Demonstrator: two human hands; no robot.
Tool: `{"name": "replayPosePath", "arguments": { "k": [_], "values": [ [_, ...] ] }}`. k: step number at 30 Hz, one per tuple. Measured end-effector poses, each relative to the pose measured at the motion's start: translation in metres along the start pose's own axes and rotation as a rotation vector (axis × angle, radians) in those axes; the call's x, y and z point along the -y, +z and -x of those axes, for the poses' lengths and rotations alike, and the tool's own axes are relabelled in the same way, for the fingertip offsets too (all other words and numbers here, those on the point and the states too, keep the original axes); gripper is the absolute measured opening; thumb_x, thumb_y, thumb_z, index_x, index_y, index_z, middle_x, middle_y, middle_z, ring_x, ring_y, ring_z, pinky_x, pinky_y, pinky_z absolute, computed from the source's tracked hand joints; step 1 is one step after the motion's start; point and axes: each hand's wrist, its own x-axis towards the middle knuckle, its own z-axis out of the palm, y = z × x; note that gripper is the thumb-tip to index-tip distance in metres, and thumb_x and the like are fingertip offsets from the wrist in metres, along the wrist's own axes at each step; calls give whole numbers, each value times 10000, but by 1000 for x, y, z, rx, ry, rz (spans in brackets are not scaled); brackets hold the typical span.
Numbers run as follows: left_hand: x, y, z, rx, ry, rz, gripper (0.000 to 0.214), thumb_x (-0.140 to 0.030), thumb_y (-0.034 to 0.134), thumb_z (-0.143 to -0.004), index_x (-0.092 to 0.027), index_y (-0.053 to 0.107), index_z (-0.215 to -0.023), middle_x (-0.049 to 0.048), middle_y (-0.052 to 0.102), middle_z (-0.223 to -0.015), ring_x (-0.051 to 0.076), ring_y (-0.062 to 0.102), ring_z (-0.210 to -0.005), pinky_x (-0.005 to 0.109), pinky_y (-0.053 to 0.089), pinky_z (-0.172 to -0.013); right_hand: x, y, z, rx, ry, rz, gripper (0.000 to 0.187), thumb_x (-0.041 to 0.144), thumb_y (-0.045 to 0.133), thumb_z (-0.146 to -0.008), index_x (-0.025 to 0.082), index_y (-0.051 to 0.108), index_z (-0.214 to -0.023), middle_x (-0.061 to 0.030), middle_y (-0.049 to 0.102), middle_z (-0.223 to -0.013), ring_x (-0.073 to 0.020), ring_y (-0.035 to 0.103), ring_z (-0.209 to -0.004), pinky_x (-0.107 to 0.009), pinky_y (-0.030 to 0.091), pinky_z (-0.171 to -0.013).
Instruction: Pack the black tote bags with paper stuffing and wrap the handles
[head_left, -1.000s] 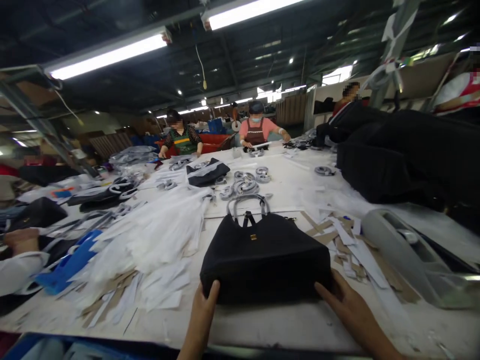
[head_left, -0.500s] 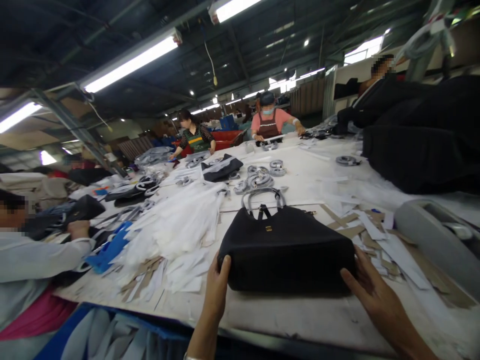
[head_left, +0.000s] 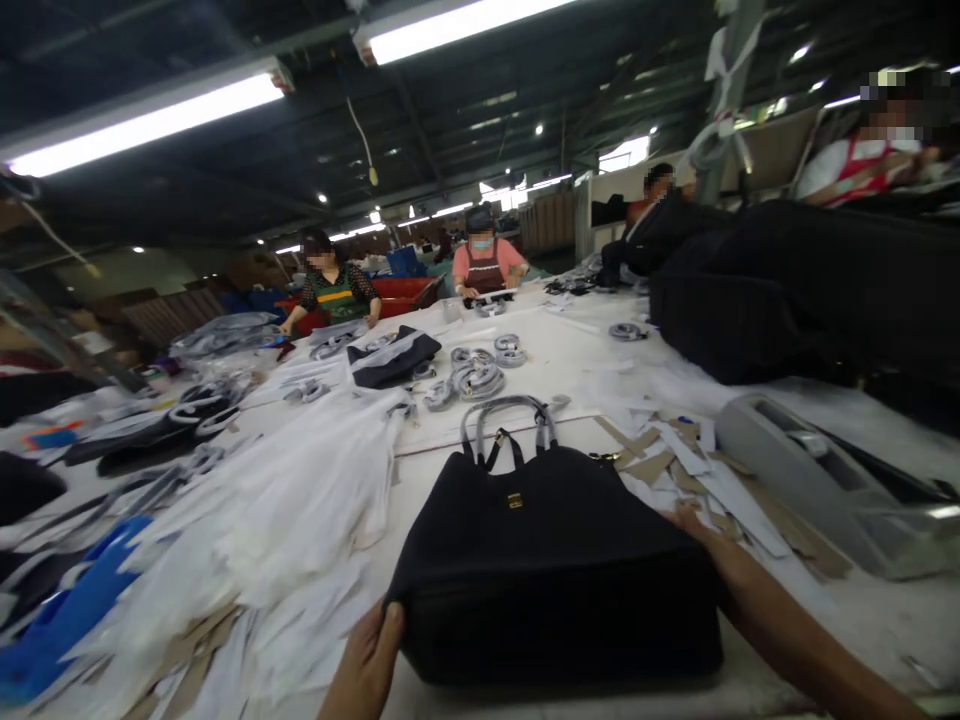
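Note:
A black handbag (head_left: pixel 555 560) lies before me on the table, its bottom toward me. It has a small gold emblem on the front, and its handles (head_left: pixel 506 405), wrapped in clear plastic, point away. My left hand (head_left: pixel 371 645) grips the bag's lower left corner, thumb on the near face and fingers out of sight behind. On the other side, my right hand (head_left: pixel 701 535) holds the bag's right end; its fingertips show by the upper edge and the rest is partly hidden by the bag.
White wrapping sheets (head_left: pixel 277 500) spread to the left, near a blue plastic piece (head_left: pixel 75 610). Paper and card strips (head_left: pixel 720 480) and a grey tape dispenser (head_left: pixel 832 480) lie right. Farther off are coiled straps (head_left: pixel 476 375), another black bag (head_left: pixel 394 355), a dark heap (head_left: pixel 810 290) and several co-workers.
The view has swung right and the bag appears closer and lower. My right hand has shifted up along the bag's right end; my left hand stays on the left corner.

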Motion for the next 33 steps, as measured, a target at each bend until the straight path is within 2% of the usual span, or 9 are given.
{"name": "replayPosePath", "arguments": {
  "k": [2, 5, 8, 11, 13, 17, 21, 28, 33],
  "values": [
    [-7, -12, -12, -79, 34, -34, 618, -756, 507, -774, -251, 750, -1034, 79, 723, -1131, 368, 601, -1153, 491, 421, -1071, -1, 10, 6, 75, 19, -69, 529, 606, 435, -895, 244, 721, -1154, -62, 655, -1284, -310, 544, -1262, -495, 356, -1129],
    [-43, -21, -37, -153, 74, -188, 617, -711, 583, -738, -312, 680, -1198, 46, 681, -1232, 369, 609, -1147, 508, 432, -1050, -13, 21, 17, 11, 11, -67, 545, 619, 485, -873, 228, 706, -1181, -77, 665, -1268, -309, 562, -1242, -475, 366, -1129],
    [-103, 3, -68, 82, 273, -323, 493, -586, 707, -691, -313, 736, -1100, 42, 700, -1190, 357, 606, -1140, 431, 437, -1040, -20, 27, 22, -78, -9, -46, 504, 599, 487, -892, 244, 701, -1179, -68, 677, -1250, -287, 600, -1189, -440, 408, -1107],
    [-154, 65, -106, 543, 478, -351, 334, -467, 679, -781, -283, 758, -1048, 60, 723, -1130, 323, 616, -1117, 378, 430, -1016, -23, 31, 22, -89, -45, -69, 471, 570, 476, -917, 247, 698, -1179, -67, 664, -1269, -266, 596, -1188, -423, 407, -1107],
    [-170, 118, -134, 731, 555, -373, 271, -422, 684, -784, -260, 768, -984, 69, 743, -1048, 304, 657, -1015, 359, 457, -953, -26, 32, 21, -85, -74, -89, 446, 545, 471, -932, 244, 701, -1167, -71, 662, -1269, -257, 588, -1198, -417, 409, -1104],
    [-162, 217, -180, 843, 599, -460, 164, -401, 730, -724, -247, 722, -669, 50, 740, -759, 254, 672, -796, 311, 477, -822, -39, 34, 21, -68, -153, -102, 368, 484, 466, -958, 262, 719, -1107, -62, 651, -1279, -245, 573, -1214, -411, 414, -1094],
    [-143, 272, -200, 897, 530, -504, 321, -460, 747, -685, -229, 613, -507, 41, 676, -599, 222, 630, -666, 289, 469, -731, -49, 35, 22, -57, -182, -121, 318, 457, 489, -957, 280, 714, -1094, -56, 638, -1289, -244, 564, -1221, -414, 429, -1080],
    [-148, 261, -211, 1034, 308, -341, 362, -449, 820, -627, -191, 757, -874, 42, 717, -782, 202, 648, -737, 272, 473, -698, -46, 37, 17, -48, -133, -126, 382, 435, 502, -948, 245, 665, -1236, -70, 641, -1300, -260, 569, -1226, -429, 430, -1089],
    [-143, 253, -207, 888, 172, -74, 574, -458, 756, -704, -151, 658, -1179, 52, 689, -799, 168, 625, -640, 273, 474, -612, -41, 39, 14, 71, -194, -139, 468, 448, 428, -983, 284, 506, -1414, -22, 485, -1471, -229, 435, -1364, -427, 305, -1174]
  ]
}}
